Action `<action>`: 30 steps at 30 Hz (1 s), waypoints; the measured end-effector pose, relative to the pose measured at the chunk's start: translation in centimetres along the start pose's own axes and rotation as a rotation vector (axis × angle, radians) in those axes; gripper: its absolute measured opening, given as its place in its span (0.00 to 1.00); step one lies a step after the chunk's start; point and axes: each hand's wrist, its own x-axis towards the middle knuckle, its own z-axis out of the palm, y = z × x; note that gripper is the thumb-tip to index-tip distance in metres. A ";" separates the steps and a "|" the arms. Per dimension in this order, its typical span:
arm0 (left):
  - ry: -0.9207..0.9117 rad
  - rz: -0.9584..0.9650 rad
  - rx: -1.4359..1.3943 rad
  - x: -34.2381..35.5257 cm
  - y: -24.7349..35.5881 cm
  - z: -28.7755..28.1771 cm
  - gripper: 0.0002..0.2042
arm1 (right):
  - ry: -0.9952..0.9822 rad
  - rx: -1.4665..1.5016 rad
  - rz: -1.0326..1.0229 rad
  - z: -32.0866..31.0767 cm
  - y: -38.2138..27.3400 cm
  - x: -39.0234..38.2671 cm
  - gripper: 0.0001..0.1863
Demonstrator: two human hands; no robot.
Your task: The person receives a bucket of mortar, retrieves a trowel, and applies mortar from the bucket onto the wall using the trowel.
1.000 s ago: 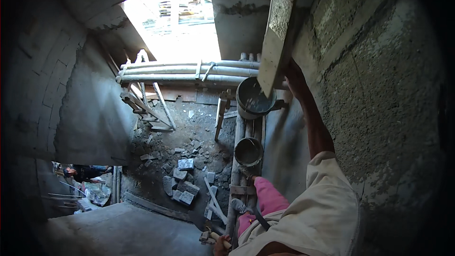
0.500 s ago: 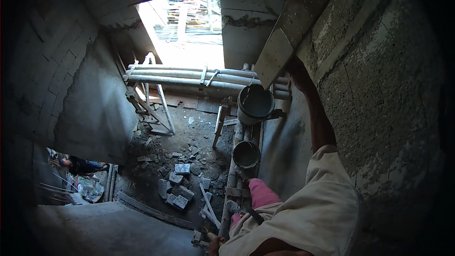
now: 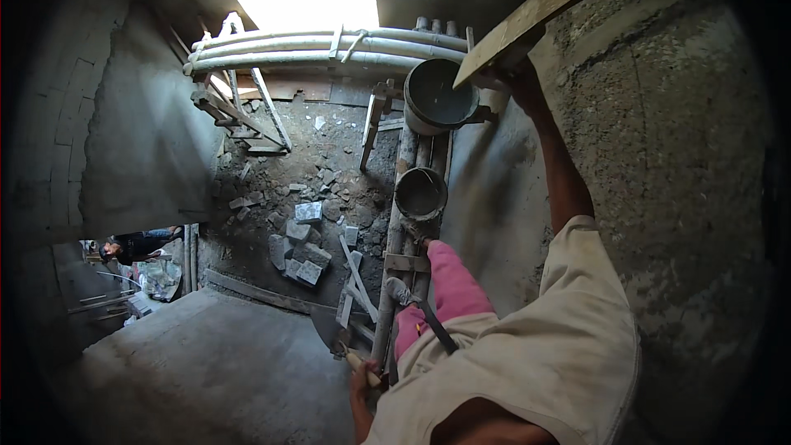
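My right hand (image 3: 515,76) reaches up along the right wall and is closed on a long wooden board (image 3: 535,18), gripped from below. The board is tilted, its lower end above the rim of a large bucket (image 3: 441,103) holding grey, wet-looking material. Low in the view, my left hand (image 3: 361,381) is wrapped round the pale wooden handle of a trowel (image 3: 328,331), whose dark blade points away from me. A smaller bucket (image 3: 420,195) stands between my feet and the large bucket, on the bamboo poles (image 3: 384,313) I stand on.
The rough wall (image 3: 659,140) rises close on my right. Across the far side runs a bamboo platform (image 3: 305,49) on wooden trestles. Broken blocks (image 3: 306,247) and rubble lie on the floor below. Another person (image 3: 144,245) is visible through an opening at the left.
The board has turned from showing its broad face to nearly edge-on, its lower end still by the large bucket. The view has tilted down, and the left hand's trowel shows more fully.
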 end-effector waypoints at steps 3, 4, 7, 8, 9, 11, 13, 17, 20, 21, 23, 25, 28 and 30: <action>0.042 -0.107 0.000 0.3 -1.5 1.1 0.13 | 0.084 -0.088 0.107 -0.4 13.5 0.8 0.30; 0.124 -0.136 -0.020 0.2 -2.1 2.0 0.12 | 0.100 -0.093 0.165 0.9 16.8 1.0 0.32; -0.023 -0.225 0.147 -2.6 -0.5 5.3 0.15 | 0.133 -0.307 0.247 3.8 25.4 1.2 0.31; 0.068 -0.297 0.181 -3.0 -0.4 6.5 0.16 | 0.147 -0.508 0.241 4.7 28.1 1.6 0.30; 0.114 -0.348 0.202 -3.0 -0.2 7.5 0.16 | 0.134 -0.510 0.257 5.5 30.3 2.0 0.30; 0.141 -0.409 0.207 -2.7 -0.1 9.2 0.16 | 0.045 -0.804 0.398 7.0 34.2 3.3 0.29; 0.148 -0.459 0.208 -1.9 0.3 11.0 0.16 | 0.048 -0.811 0.406 8.4 38.2 4.6 0.26; 0.191 -0.535 0.191 0.0 1.2 13.3 0.17 | 0.080 -0.850 0.281 12.2 43.6 5.9 0.19; 0.192 -0.555 0.181 1.4 1.6 14.4 0.17 | 0.056 -0.897 0.283 12.0 47.9 6.7 0.20; 0.198 -0.564 0.180 1.8 1.8 14.6 0.17 | 0.043 -0.899 0.289 12.3 49.1 6.2 0.20; 0.204 -0.583 0.176 2.4 2.1 15.0 0.17 | -0.015 -0.931 0.334 12.8 51.1 5.5 0.19; 0.214 -0.594 0.172 3.0 2.5 15.2 0.17 | -0.061 -0.934 0.384 13.7 52.1 4.6 0.19; 0.206 -0.604 0.173 3.7 3.0 15.5 0.17 | -0.105 -0.971 0.429 12.7 53.6 4.6 0.20; 0.202 -0.604 0.178 4.1 3.4 15.7 0.17 | -0.115 -0.992 0.432 12.8 53.9 4.8 0.20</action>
